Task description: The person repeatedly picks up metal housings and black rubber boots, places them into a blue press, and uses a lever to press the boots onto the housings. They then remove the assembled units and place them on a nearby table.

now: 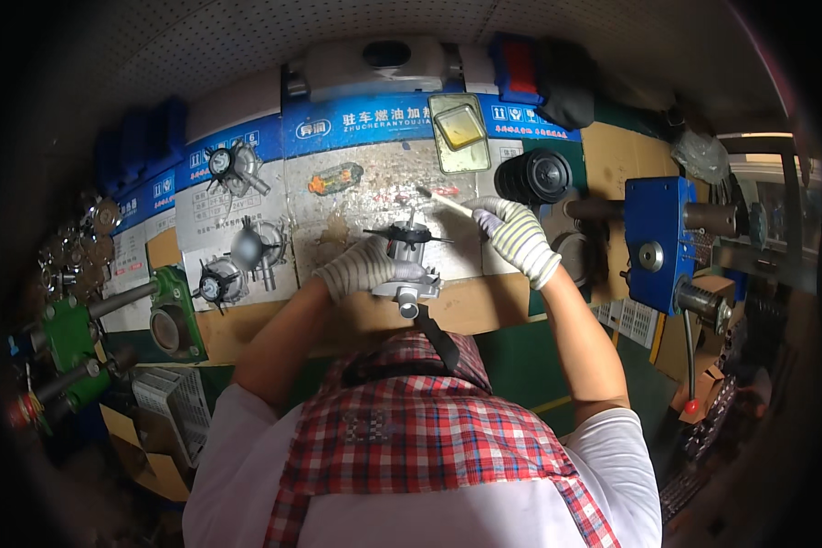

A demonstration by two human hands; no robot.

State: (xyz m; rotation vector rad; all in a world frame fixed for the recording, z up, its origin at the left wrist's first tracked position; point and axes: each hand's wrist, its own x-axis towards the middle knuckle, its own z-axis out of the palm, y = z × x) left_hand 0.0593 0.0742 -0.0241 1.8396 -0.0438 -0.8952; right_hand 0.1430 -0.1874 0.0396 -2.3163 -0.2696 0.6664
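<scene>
My left hand point(361, 268), in a white striped glove, is closed round a grey metal blower assembly point(407, 292) with a black bladed wheel point(409, 235) on its far end. A thin shaft points away from me at the wheel's middle. In my right hand point(521, 239), gloved the same way, is a small brush point(451, 203) with a pale handle. Its dark tip points left, just beyond the shaft and apart from it. Past the brush lies a shallow metal tray point(468, 164) holding a smaller dish of yellowish liquid point(461, 128).
Several similar blower assemblies point(237, 172) stand on the left side of the cardboard-covered bench point(374, 315). A green clamping fixture point(175, 315) is at the left edge, a blue machine point(653, 247) at the right. A black ribbed cylinder point(548, 176) stands beyond my right hand.
</scene>
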